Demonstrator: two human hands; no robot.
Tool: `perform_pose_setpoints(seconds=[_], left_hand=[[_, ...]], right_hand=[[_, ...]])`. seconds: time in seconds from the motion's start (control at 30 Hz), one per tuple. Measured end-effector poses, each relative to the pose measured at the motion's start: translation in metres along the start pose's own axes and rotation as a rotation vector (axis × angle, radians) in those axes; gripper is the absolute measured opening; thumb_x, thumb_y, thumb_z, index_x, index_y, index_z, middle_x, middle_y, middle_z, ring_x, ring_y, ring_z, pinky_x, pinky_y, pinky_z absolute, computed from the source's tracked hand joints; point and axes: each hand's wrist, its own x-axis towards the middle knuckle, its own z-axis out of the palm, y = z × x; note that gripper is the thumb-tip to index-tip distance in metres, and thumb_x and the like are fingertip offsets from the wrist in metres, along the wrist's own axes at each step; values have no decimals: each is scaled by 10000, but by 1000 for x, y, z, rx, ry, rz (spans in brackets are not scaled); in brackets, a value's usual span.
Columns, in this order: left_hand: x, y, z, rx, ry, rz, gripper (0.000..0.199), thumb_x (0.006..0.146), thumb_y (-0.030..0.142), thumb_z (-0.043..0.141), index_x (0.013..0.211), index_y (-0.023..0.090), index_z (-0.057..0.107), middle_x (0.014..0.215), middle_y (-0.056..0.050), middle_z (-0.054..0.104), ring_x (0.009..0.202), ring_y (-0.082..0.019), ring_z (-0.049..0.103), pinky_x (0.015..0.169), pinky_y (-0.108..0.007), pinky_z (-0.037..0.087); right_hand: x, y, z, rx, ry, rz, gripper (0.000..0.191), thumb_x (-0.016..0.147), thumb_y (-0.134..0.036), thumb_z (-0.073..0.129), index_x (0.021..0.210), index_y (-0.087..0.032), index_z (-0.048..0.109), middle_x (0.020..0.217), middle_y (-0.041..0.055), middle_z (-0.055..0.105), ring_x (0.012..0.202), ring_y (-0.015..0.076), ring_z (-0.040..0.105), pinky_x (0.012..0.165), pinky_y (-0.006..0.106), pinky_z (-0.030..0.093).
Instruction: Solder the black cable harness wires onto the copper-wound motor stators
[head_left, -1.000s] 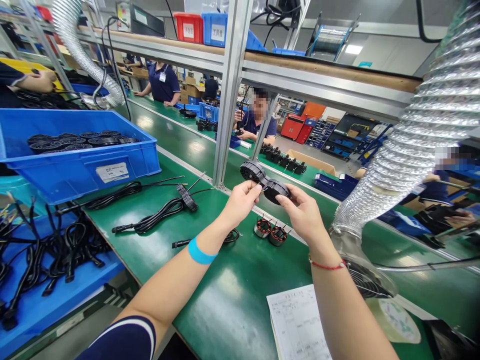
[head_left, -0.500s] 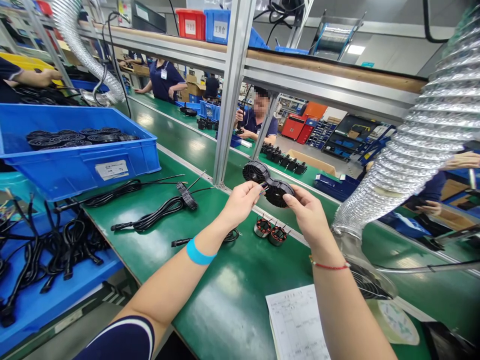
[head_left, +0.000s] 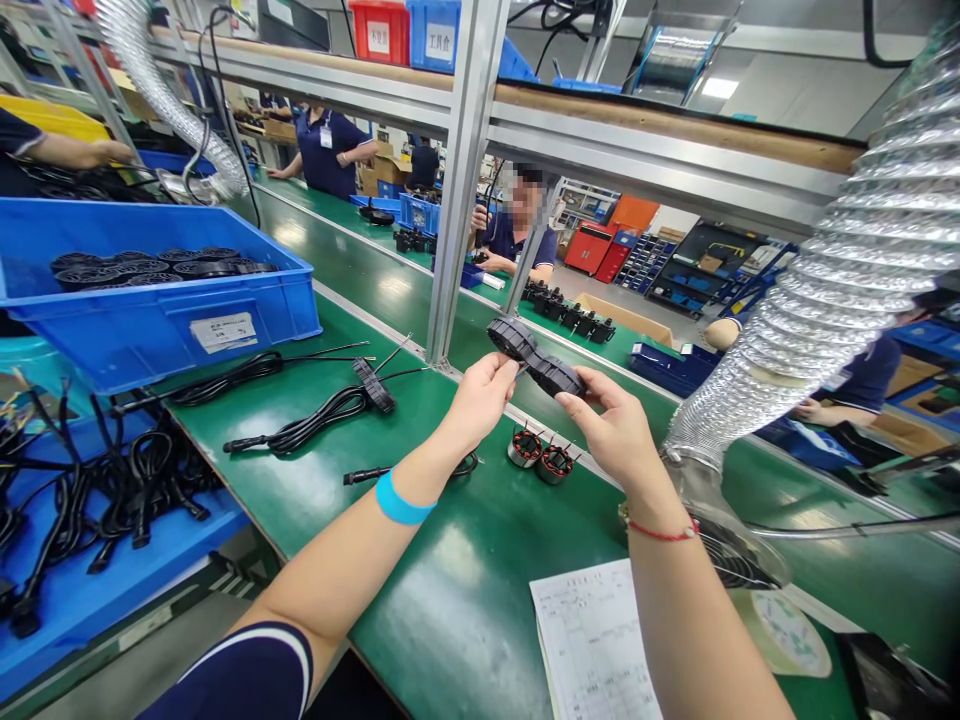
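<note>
A black plastic housing with two round ends (head_left: 534, 358) is held up over the bench, tilted toward me. My right hand (head_left: 611, 420) grips its right end between thumb and fingers. At the narrow middle of the housing, my left hand (head_left: 484, 400) is closed in a pinch on thin wires, mostly hidden by the fingers. Below the hands stand two copper-wound motor stators (head_left: 540, 456). A black cable with a connector (head_left: 367, 475) lies partly behind my left forearm. Farther left, a coiled black cable (head_left: 322, 425) runs through another black housing (head_left: 373, 387).
A blue bin (head_left: 165, 330) of black housings stands at left, above a blue tray (head_left: 187, 540) of cables. A metal post (head_left: 461, 190) rises behind the hands. A silver duct (head_left: 795, 300) hangs at right. Printed sheets (head_left: 592, 640) lie in front. Co-workers sit and stand beyond.
The housing has tilted, so its openings show less and its edge faces me more. My left hand has shifted slightly left and up; the right still grips the same end.
</note>
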Motion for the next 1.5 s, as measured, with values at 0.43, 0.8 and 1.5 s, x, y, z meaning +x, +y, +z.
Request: perform_pose_setpoints(seconds=[0.43,0.8,1.5], left_hand=[[-11,-32,-2,46,-64,-1,212,784,124,556,955,173,440,847,7,577,745,-95,578,679,-217,457],[-27,-56,-43,125,-221,-115,301,807,409,584,832,115,644,599,27,509,515,-69,412,509,-207,304],[-37,-114,-54,929,-128,-157,328,792,340,592,1069,163,585,1166,-154,610,1207,-331,506,1070,-487,317]], right_hand=[[-3,2,11,-261,-29,-38,315,854,-375,588,1112,-208,655,1030,82,691,842,242,623,767,392,484],[-10,27,15,-273,-129,-94,297,887,-324,572,1152,-201,625,1122,85,674,921,221,636,835,358,504],[40,47,93,-389,-195,28,300,949,-355,557,1187,-174,573,1111,73,619,1009,212,603,900,437,503]])
